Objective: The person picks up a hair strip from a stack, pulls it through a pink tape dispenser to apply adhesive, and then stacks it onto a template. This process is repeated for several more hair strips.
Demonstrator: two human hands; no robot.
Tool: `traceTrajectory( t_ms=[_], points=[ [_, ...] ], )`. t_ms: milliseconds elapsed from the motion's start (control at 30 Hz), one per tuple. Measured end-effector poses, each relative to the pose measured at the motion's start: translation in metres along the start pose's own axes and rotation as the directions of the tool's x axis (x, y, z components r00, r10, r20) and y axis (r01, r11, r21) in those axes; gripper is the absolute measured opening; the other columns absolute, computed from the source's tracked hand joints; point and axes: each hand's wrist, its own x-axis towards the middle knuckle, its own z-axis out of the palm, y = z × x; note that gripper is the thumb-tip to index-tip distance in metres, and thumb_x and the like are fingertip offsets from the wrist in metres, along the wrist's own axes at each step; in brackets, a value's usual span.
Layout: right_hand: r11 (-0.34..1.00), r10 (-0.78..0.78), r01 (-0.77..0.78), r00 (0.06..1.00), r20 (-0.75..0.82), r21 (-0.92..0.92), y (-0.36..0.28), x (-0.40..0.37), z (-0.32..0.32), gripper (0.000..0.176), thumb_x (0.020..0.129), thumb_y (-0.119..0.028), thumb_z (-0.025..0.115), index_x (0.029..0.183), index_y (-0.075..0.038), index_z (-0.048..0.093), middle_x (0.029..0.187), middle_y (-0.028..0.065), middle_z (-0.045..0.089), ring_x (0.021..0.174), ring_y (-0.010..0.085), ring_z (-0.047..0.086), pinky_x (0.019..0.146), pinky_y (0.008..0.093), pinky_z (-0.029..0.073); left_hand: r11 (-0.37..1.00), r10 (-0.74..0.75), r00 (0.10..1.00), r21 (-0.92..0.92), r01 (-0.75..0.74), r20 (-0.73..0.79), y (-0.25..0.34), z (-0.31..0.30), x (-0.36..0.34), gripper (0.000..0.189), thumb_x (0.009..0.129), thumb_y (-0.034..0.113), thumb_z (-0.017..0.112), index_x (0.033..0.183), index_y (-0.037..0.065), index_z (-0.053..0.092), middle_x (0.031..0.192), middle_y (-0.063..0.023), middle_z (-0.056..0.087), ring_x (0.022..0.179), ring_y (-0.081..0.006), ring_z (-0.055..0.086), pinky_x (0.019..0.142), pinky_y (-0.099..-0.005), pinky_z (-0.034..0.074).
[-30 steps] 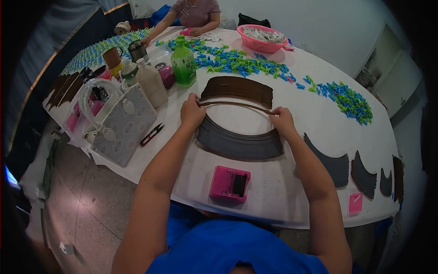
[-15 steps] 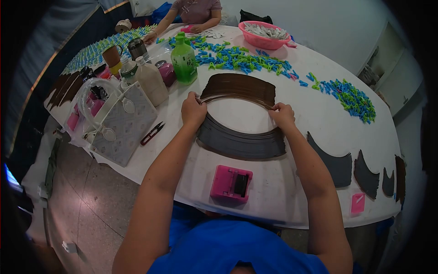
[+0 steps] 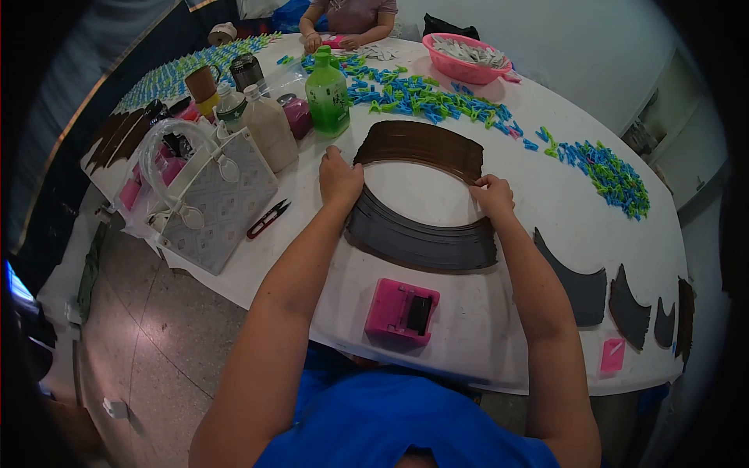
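A brown stack of thin curved sheets [image 3: 421, 147] lies on the white table, arching away from me. At its left end my left hand [image 3: 342, 181] has its fingers closed on the sheet's edge, partly hidden by the hand itself. My right hand [image 3: 495, 196] pinches the lower right corner of the same brown sheet. Below it a dark grey stack of curved sheets [image 3: 421, 240] bows toward me, and its ends lie close under both hands. Nearer to me stands a pink tape dispenser-like block [image 3: 390, 310] with a black part.
A white-handled bag [image 3: 226, 207], small scissors-like snips [image 3: 268, 219], and a green bottle [image 3: 328, 97] stand or lie at left. Blue and green clips [image 3: 437, 101] spread behind. Grey curved pieces [image 3: 581, 288] lie at right. A co-worker [image 3: 355, 19] sits opposite near a pink basin [image 3: 468, 70].
The sheet between my hands has moved up from the brown stack's inner edge and now lies over it. The co-worker's outstretched arm has drawn back toward the other hand.
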Motion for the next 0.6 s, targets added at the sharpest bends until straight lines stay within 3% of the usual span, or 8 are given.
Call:
traceTrajectory(
  t_ms=[33, 100, 600],
  points=[
    [1.0, -0.001, 0.001, 1.0, 0.001, 0.0, -0.0013, 0.0, -0.0011, 0.033, 0.076, -0.038, 0.082, 0.102, -0.018, 0.08, 0.097, 0.0055, 0.076, 0.099, 0.0285, 0.072, 0.091, 0.0481, 0.052, 1.0, -0.007, 1.0, 0.0, 0.007, 0.006, -0.0003, -0.0001, 0.0005, 0.054, 0.085, 0.017, 0.076, 0.127, -0.003, 0.048, 0.125, -0.0297, 0.06, 0.118, -0.0471, 0.06, 0.1, -0.0519, 0.05],
    [0.999, 0.025, -0.028, 0.997, 0.078, 0.03, -0.0035, -0.0003, -0.0041, 0.025, 0.079, -0.039, 0.08, 0.098, -0.023, 0.08, 0.114, 0.0096, 0.071, 0.116, 0.0347, 0.066, 0.099, 0.0546, 0.048, 1.0, -0.009, 1.0, -0.001, 0.009, 0.006, -0.0007, 0.0, 0.0006, 0.054, 0.085, 0.017, 0.076, 0.126, -0.003, 0.048, 0.125, -0.0297, 0.06, 0.117, -0.0473, 0.06, 0.1, -0.0519, 0.05],
    [0.999, -0.02, 0.017, 0.998, 0.066, 0.042, -0.0055, -0.0066, -0.0066, 0.026, 0.08, -0.039, 0.082, 0.099, -0.023, 0.08, 0.106, 0.0074, 0.074, 0.11, 0.0314, 0.068, 0.096, 0.0541, 0.046, 1.0, -0.013, 1.0, -0.017, 0.013, 0.006, -0.0036, 0.0014, 0.0016, 0.049, 0.086, 0.016, 0.073, 0.125, -0.003, 0.049, 0.126, -0.0294, 0.061, 0.119, -0.047, 0.06, 0.101, -0.0518, 0.05]
  ],
)
